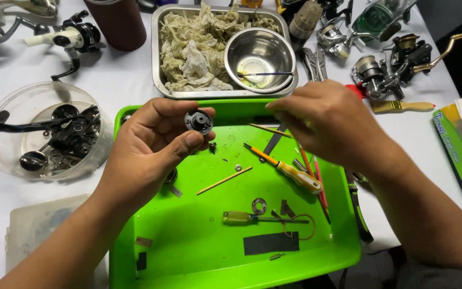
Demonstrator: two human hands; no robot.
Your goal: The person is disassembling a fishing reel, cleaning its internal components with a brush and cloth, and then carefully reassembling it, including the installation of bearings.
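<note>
Two bare hands are held above a green tray (188, 235) that lies on a white tabletop (124, 80). The left hand (151, 147) is raised from the lower left, palm turned toward the camera, and a small round black part (198, 121) is pinched in its grip between thumb and fingertips, just over the tray's back left area. The right hand (327, 123) is brought in from the lower right with its back up and wrist bent, the fingers (284, 104) drawn together and pointed left toward the part; whether anything is held between them cannot be told. The two hands are near each other but apart.

On the tray floor, beneath the right hand, an orange-handled screwdriver (290, 171) is laid at a slant, with a wooden stick (224, 180) to its left. A yellow-handled screwdriver (252, 218) lies nearer the front, beside a washer (259, 205) and a black strip (271, 243).

Behind the tray, a steel pan (159, 59) is filled with rags (193, 51) and a steel bowl (259, 52). A clear bowl (6, 150) of dark reel pieces is set at the left, and several fishing reels (380, 72) are gathered at the upper right.
</note>
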